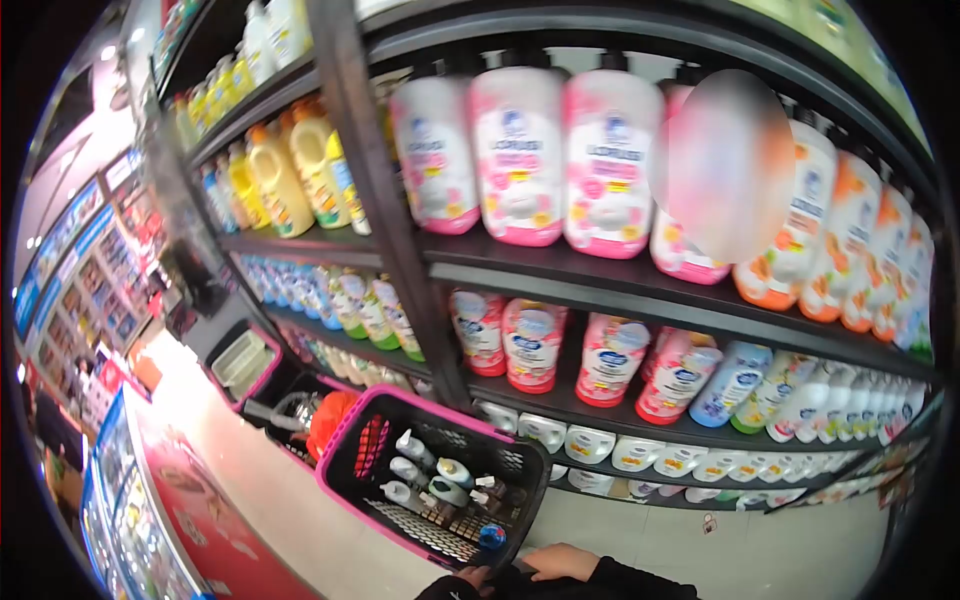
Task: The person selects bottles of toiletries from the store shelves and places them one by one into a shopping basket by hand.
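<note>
Black basket (450, 411) holding bottles (446, 491) beside stocked shelves (600, 268); left hand (474, 578), right hand (561, 562) by its end, fingers' grip unclear.

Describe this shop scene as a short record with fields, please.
Left hand: bare, black-sleeved left hand at the near edge of a black plastic basket with pink rim
Right hand: bare, black-sleeved right hand by the same basket's near corner; grip unclear
Basket contents: small pale bottles, a round blue item
Large pump bottles on shelf: white-and-pink ones, white-and-orange ones
Floor: pale, glossy tiles
</note>
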### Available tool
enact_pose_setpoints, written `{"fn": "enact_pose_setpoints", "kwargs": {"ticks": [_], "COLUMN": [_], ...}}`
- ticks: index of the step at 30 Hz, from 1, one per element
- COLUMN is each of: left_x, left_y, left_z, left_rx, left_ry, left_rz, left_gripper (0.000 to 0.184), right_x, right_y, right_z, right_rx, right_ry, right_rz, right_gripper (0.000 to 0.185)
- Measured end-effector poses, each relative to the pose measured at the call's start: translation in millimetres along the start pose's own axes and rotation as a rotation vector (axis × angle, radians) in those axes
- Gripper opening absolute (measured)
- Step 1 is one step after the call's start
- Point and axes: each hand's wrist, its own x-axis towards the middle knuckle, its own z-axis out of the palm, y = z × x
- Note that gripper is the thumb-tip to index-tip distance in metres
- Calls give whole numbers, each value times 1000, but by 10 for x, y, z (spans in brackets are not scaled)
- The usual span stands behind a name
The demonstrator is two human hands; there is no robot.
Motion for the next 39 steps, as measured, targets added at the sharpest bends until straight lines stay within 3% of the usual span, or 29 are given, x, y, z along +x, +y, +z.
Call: {"fn": "enact_pose_setpoints", "kwargs": {"ticks": [2, 10, 17, 19, 20, 23, 25, 27, 31, 32, 34, 39], "left_x": [102, 359, 416, 37, -26, -111, -202, -314, -279, -276, -237, -335], "left_y": [66, 502, 842, 1447, 1461, 1245, 1087, 968, 178, 126, 82, 275], "left_z": [-77, -89, -372, -990, -1043, -1134, -1195, -1230, -873, -851, -856, -814], "left_rx": [56, 182, 266, 391, 431, 228, 123, 367, 346, 359, 448, 640], "left_ry": [10, 19, 20, -323, -313, -327, -347, -308, -418, -432, -385, -259], "left_rz": [53, 268, 471, 355, 313, 342, 346, 410, 374, 391, 480, 689], "left_gripper": [58, 58, 59, 55, 52, 52, 52, 58, 60, 60, 60, 61], "right_x": [-136, -742, -1168, -1127, -1065, -730, -438, -293, -250, -299, -450, -557], "right_y": [-73, -354, -701, -845, -912, -1069, -1085, -1251, -1404, -1507, -1746, -1921], "right_z": [-52, -97, 153, 188, 226, 436, 567, 514, 694, 689, 603, 855], "right_rx": [-49, -28, -13, 59, 61, 107, 117, 116, 59, 70, 86, 100], "right_ry": [-30, 360, 411, 325, 333, 473, 524, 487, 540, 553, 447, 623], "right_rz": [17, 134, 334, 446, 459, 510, 388, 375, 383, 403, 665, 648], "right_gripper": [40, 40, 40, 40, 40, 38, 41, 40, 38, 38, 36, 35]}}
